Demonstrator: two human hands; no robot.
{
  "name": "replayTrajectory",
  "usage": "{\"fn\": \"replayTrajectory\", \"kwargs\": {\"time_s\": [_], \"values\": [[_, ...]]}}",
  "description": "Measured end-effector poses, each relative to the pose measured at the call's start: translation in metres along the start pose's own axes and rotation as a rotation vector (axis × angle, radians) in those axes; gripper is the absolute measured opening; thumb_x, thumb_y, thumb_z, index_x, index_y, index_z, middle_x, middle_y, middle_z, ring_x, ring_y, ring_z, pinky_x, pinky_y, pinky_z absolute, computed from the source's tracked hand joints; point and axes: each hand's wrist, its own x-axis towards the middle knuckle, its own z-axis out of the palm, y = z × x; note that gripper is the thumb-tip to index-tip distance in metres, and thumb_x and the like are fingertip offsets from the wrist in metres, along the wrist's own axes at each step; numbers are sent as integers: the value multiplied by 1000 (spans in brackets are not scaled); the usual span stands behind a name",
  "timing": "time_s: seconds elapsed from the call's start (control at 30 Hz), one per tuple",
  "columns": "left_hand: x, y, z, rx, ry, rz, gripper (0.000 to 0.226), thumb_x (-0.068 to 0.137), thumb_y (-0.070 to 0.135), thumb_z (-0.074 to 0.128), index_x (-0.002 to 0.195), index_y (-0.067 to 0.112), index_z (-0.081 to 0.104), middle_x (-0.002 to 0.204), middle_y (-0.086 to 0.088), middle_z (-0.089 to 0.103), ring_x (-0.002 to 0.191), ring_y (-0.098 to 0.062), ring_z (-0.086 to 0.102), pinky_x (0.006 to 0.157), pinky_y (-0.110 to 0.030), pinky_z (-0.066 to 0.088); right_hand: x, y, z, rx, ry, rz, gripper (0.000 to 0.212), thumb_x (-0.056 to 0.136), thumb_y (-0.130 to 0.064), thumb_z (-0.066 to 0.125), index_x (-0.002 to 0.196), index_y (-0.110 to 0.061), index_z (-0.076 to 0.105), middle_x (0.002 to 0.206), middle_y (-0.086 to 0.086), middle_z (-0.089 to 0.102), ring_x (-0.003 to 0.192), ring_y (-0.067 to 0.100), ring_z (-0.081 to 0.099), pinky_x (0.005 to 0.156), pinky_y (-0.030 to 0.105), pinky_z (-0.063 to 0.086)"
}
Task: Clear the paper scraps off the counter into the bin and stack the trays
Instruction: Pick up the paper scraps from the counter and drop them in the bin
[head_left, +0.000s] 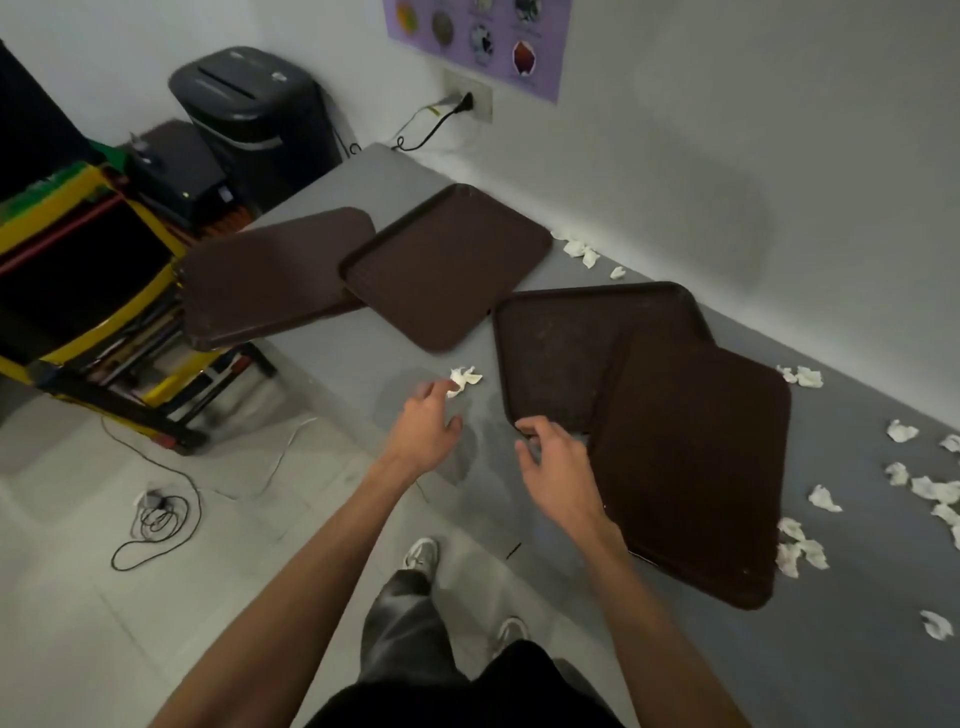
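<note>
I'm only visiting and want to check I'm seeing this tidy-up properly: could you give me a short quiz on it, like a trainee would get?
1. How many brown trays lie on the grey counter?
2. True or false: the trays already sit in one neat stack.
3. The left hand reaches toward: A a paper scrap, B a tray, C a cup.
Key: 1 four; 2 false, they lie spread out, overlapping in pairs; 3 A.
</note>
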Motion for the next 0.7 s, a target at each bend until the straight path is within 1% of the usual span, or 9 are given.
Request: {"fn": "replayTrajectory", "kwargs": {"time_s": [0.1,0.17,0.2,0.3,0.4,0.5,0.57,0.63,0.7], "values": [[55,-5,0,-1,-74,53,46,86,17,67,130,21,54,134,-9,51,121,-38,55,101,-46,49,23,-8,10,26,75,43,27,98,-26,65,126,-27,64,119,-2,69,102,14,69,93,36,57],[81,-9,0,-15,-135,67,44,84,17,70,127,21,57,131,-7,52,118,-36,56,99,-44,49,34,-17,13,34,107,93,27,98,-23,65,125,-25,66,120,-2,69,103,11,68,92,27,55],[91,-12,1,-22,-159,75,44,83,19,72,125,21,59,129,-7,52,116,-36,56,99,-42,49,41,-21,16,42,121,120,27,98,-24,65,125,-25,66,120,-2,70,104,10,68,92,26,55],[110,-27,7,-10,-213,143,47,78,21,79,123,18,63,124,-7,56,115,-34,55,101,-35,44,61,-33,26,41,147,171,25,99,-28,63,124,-30,64,119,-5,69,103,10,67,92,34,58],[118,-44,7,-75,-180,177,35,78,6,76,111,14,70,112,-6,61,103,-31,62,92,-28,44,83,-46,39,24,150,216,25,100,-29,63,124,-29,63,119,-4,67,104,14,66,93,38,57],[118,-60,0,-113,-162,201,29,79,3,72,104,17,72,106,-3,66,97,-27,67,86,-21,42,106,-61,55,-31,118,224,25,99,-27,64,124,-25,62,119,1,66,106,22,66,91,41,56],[115,-70,-5,-125,-168,204,26,82,4,68,103,18,73,105,-3,70,97,-26,67,87,-24,47,121,-69,72,-92,69,193,27,98,-25,65,125,-23,62,121,5,65,107,29,65,90,43,55],[113,-79,-12,-138,-161,199,24,86,5,65,105,17,73,105,-7,73,99,-29,68,88,-32,52,133,-75,93,-165,-20,170,32,98,-24,64,129,-21,61,129,7,62,114,32,62,95,45,53],[113,-87,-18,-155,-148,189,22,91,8,64,109,17,72,107,-8,74,103,-31,68,90,-35,52,140,-76,114,-255,-78,144,33,97,-19,63,130,-16,62,134,9,59,119,33,59,100,44,50]]}}
